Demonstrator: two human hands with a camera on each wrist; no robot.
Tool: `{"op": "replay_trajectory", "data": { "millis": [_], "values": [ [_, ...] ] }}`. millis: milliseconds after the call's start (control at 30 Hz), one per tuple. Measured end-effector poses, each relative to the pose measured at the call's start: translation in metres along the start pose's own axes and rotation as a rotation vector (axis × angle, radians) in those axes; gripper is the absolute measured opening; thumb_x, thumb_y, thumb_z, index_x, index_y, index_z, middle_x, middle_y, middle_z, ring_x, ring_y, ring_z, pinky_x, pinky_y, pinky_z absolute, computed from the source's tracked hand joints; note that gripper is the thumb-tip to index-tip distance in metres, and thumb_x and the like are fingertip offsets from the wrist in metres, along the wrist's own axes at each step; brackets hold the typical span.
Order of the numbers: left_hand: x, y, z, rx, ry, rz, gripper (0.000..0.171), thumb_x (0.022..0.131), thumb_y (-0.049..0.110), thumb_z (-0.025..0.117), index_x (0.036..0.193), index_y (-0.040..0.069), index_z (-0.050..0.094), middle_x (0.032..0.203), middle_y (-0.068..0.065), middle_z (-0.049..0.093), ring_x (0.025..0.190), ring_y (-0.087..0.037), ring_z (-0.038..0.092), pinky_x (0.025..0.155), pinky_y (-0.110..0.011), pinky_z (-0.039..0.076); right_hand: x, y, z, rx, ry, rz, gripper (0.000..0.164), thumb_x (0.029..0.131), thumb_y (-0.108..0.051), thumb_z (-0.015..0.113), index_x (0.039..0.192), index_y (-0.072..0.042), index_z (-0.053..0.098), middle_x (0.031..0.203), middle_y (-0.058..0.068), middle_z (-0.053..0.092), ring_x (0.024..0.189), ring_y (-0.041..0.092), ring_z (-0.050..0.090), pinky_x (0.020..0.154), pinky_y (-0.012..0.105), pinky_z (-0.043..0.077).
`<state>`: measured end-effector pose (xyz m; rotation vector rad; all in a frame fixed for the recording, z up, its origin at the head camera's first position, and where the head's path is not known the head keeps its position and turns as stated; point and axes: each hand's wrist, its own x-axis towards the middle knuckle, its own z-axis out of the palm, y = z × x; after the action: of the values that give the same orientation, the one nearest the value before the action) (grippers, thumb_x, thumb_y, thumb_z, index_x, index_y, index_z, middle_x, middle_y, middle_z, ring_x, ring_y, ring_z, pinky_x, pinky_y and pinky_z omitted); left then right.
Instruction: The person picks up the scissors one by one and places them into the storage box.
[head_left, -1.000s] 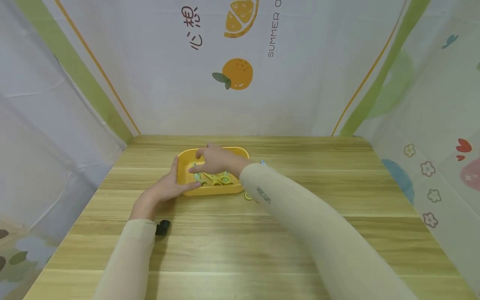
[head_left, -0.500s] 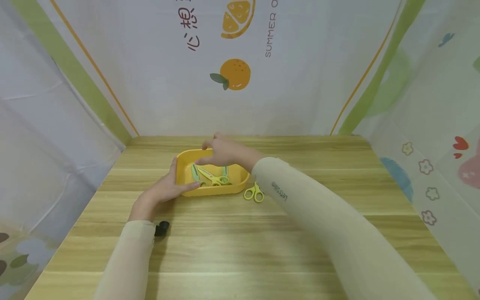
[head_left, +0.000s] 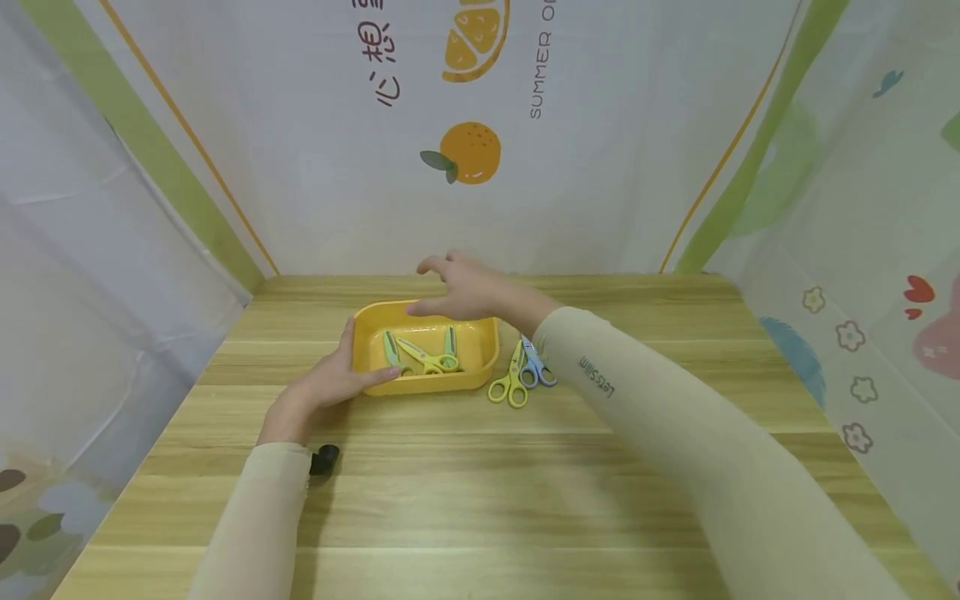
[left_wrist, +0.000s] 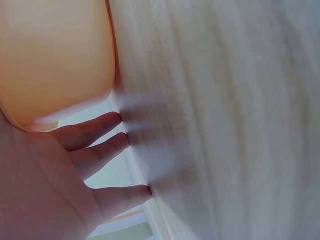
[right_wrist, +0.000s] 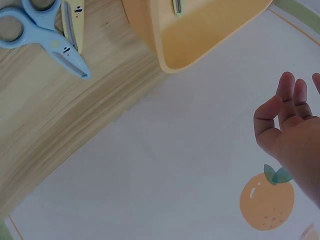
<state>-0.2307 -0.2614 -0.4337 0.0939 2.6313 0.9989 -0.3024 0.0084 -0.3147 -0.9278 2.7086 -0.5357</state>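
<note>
A yellow plastic basket [head_left: 420, 384] stands on the wooden table. In it lie yellow scissors [head_left: 427, 355] and two light green-handled pairs, one of them [head_left: 450, 343] at the right. My left hand [head_left: 330, 377] rests at the basket's left corner, its thumb along the near rim. In the left wrist view its fingers [left_wrist: 100, 147] stretch out straight, tips at the table. My right hand [head_left: 468, 289] hovers over the basket's far rim, thumb and fingers apart, holding nothing. Right of the basket, another yellow pair of scissors [head_left: 510, 385] lies beside blue scissors [head_left: 536, 367].
A white printed cloth [head_left: 585, 200] hangs behind the table's far edge, with more cloth on both sides. A small black object [head_left: 325, 460] shows at the left cuff. Bare wooden table top [head_left: 480, 492] spreads in front of the basket.
My right hand has risen out of the basket and moved back and right, uncovering the scissors inside and those to the right. My left hand has stayed at the basket's corner.
</note>
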Motion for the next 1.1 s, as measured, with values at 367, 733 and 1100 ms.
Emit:
{"op": "replay_trajectory", "data": {
  "millis": [367,733,1100],
  "values": [
    [-0.001,0.0,0.001,0.002,0.004,-0.013,0.141,0.088,0.081,0.067,0.162,0.022,-0.038,0.175,-0.035,0.005,0.158,-0.057,0.024,0.126,-0.074,0.024,-0.018,0.022,-0.011,0.032,0.018,0.0,0.083,0.098,-0.066,0.066,0.164,-0.024,0.038,0.162,0.017,0.039,0.136,0.032,0.056,0.117,0.056,0.048],
    [-0.001,-0.001,0.001,0.017,0.016,-0.017,0.141,0.088,0.082,0.066,0.161,0.021,-0.038,0.174,-0.036,0.003,0.158,-0.059,0.021,0.127,-0.073,0.022,-0.032,0.039,-0.012,0.098,0.039,0.029,0.084,0.097,-0.066,0.066,0.164,-0.024,0.037,0.163,0.016,0.037,0.145,0.033,0.05,0.117,0.058,0.047],
    [-0.002,0.0,0.001,0.034,0.005,-0.029,0.14,0.087,0.085,0.063,0.161,0.023,-0.039,0.175,-0.034,-0.001,0.158,-0.059,0.022,0.127,-0.072,0.022,-0.043,0.054,-0.005,0.197,0.087,0.052,0.08,0.098,-0.064,0.067,0.163,-0.025,0.039,0.153,0.014,0.043,0.117,0.028,0.058,0.098,0.048,0.054]
  ]
}}
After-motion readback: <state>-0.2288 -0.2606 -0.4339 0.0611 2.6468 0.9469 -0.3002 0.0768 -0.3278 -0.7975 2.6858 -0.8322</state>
